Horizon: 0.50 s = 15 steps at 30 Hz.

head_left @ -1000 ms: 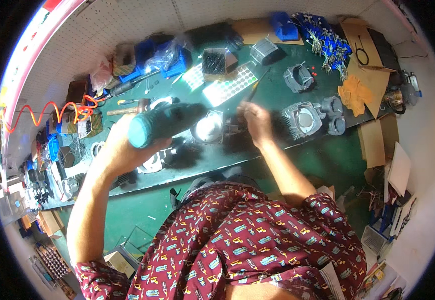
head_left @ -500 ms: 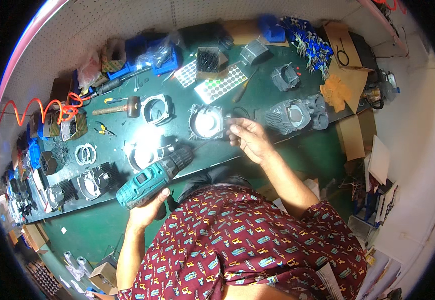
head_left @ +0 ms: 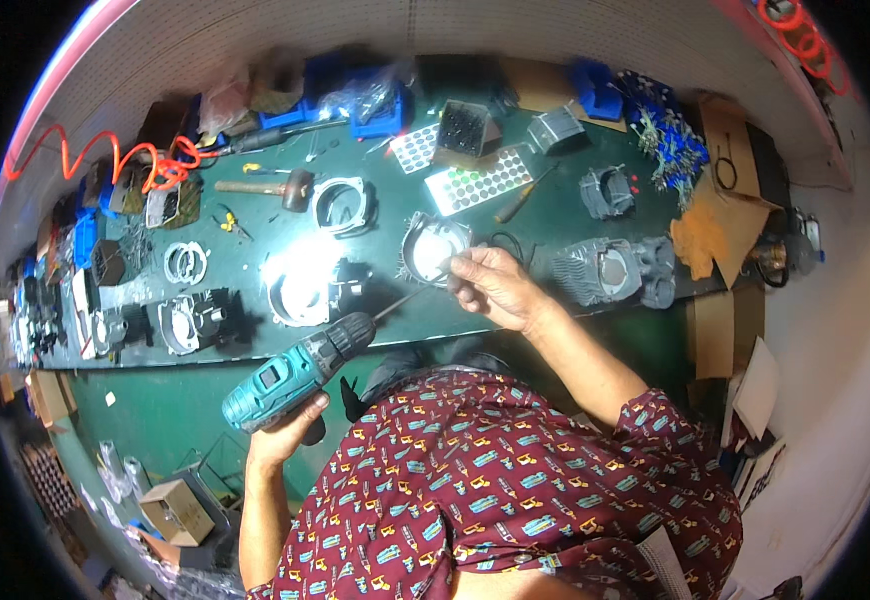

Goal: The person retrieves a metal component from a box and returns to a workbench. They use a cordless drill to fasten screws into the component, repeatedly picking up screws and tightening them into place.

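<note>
In my left hand (head_left: 290,428) is a teal cordless drill (head_left: 277,382), gripped by its handle, with its black chuck (head_left: 353,334) facing the workbench. A long thin driver bit (head_left: 400,302) runs from the chuck up to the fingertips of my right hand (head_left: 500,288). Those fingers are pinched together at the near right edge of a round grey metal housing (head_left: 417,258) on the bench. Whatever they hold by the bit's tip is too small to make out. To the left, a second housing (head_left: 300,305) sits under strong glare.
Finned motor housings (head_left: 595,272) stand at the right, others (head_left: 190,325) at the left. Behind lie a ring-shaped casting (head_left: 343,205), a mallet (head_left: 295,190), a sheet of round stickers (head_left: 480,180), a screwdriver (head_left: 515,207) and a box of dark screws (head_left: 465,132).
The view has shifted, so the bench sits further right. My right hand has moved to the housing's near edge, and the bit's tip has come up to its fingers.
</note>
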Each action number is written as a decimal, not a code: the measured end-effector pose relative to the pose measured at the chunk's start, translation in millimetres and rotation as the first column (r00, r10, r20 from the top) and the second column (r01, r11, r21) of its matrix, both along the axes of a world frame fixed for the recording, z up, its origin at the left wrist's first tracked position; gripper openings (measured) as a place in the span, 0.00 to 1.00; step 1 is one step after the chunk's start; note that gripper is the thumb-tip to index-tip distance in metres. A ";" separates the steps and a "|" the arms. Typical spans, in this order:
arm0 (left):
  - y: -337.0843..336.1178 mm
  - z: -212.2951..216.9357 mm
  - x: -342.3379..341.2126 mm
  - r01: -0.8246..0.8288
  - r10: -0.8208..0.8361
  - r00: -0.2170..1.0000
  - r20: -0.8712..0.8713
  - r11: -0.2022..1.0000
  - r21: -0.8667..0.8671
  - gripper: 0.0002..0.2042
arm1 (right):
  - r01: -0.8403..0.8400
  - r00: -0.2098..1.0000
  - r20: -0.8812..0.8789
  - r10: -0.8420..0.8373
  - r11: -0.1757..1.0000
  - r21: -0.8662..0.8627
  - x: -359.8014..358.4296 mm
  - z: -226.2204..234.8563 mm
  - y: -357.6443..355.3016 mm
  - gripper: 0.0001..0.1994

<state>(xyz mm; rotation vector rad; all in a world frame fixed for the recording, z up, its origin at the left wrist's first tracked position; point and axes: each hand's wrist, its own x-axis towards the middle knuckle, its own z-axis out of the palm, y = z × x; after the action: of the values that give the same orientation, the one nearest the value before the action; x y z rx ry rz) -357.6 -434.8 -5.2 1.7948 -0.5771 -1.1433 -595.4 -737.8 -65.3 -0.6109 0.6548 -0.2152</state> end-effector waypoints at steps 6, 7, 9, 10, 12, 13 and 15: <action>14.8 -1.6 -40.0 -0.263 0.261 0.964 -0.048 0.963 -0.054 0.17 | -0.066 0.992 -0.116 -0.047 0.596 -0.800 29.8 -14.7 -33.6 0.23; 12.0 4.6 -45.2 -0.249 0.251 0.967 0.033 0.967 -0.060 0.15 | -0.091 0.991 -0.126 -0.048 0.448 -0.889 29.5 -22.9 -45.3 0.28; 5.1 15.7 -48.1 -0.225 0.222 0.970 0.102 0.974 0.017 0.15 | -0.285 0.958 -0.286 -0.010 0.080 -0.955 34.8 -25.9 -57.9 0.41; 2.9 19.9 -48.7 -0.212 0.203 0.970 0.131 0.976 0.055 0.14 | -0.435 0.899 -0.438 -0.009 -0.139 -0.889 39.3 -22.2 -58.9 0.48; -2.4 26.3 -51.1 -0.149 0.138 0.956 0.260 0.988 0.025 0.14 | -0.507 0.841 -0.531 0.101 -0.196 -0.839 50.8 -36.1 -62.9 0.54; -7.0 34.5 -52.1 -0.122 0.084 0.949 0.304 0.987 0.108 0.15 | -0.518 0.818 -0.557 0.141 -0.239 -0.821 54.2 -42.2 -64.7 0.54; -16.3 47.2 -50.6 -0.049 -0.030 0.924 0.381 0.979 0.197 0.15 | -0.521 0.798 -0.574 0.186 -0.266 -0.811 56.4 -47.6 -66.2 0.52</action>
<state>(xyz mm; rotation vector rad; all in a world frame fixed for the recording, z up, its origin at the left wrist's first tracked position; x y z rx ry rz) -408.2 -451.1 42.0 2.2194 -0.6961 -0.8697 -539.0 -804.0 -112.9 -2.4876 0.3314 0.0125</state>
